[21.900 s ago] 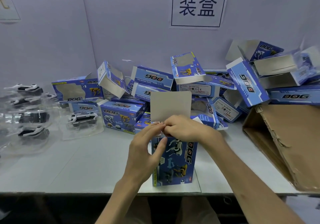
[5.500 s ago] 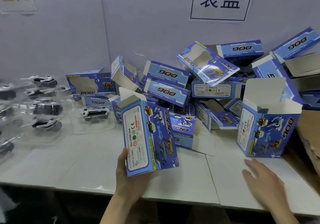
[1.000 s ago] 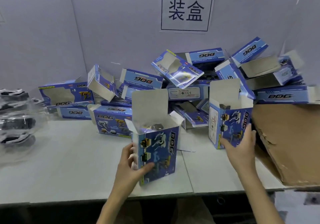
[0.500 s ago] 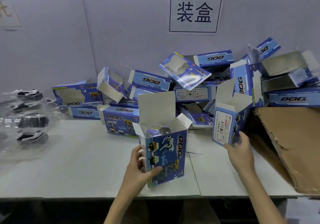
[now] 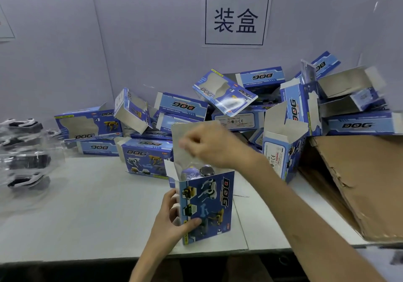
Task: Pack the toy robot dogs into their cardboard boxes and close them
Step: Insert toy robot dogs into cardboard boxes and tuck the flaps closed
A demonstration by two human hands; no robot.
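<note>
An upright blue "DOG" box (image 5: pixel 207 205) stands near the table's front edge, its top open and its rear lid flap (image 5: pixel 181 133) raised. A wrapped toy robot dog (image 5: pixel 197 171) shows inside the opening. My left hand (image 5: pixel 172 222) grips the box's lower left side, thumb on the front face. My right hand (image 5: pixel 209 145) hovers blurred over the open top, in front of the lid flap, fingers bent; whether it holds the flap is unclear. A second upright box (image 5: pixel 283 150) with an open top stands to the right, untouched.
A heap of blue boxes (image 5: pixel 183 107) lies along the back wall. Toy dogs in clear plastic trays (image 5: pixel 26 161) sit at the far left. A large brown carton (image 5: pixel 359 183) lies at the right. The white table (image 5: pixel 87 205) ends just below my left hand.
My right hand let go of the second box at the right and swung left, up over the open top of the box my left hand holds.
</note>
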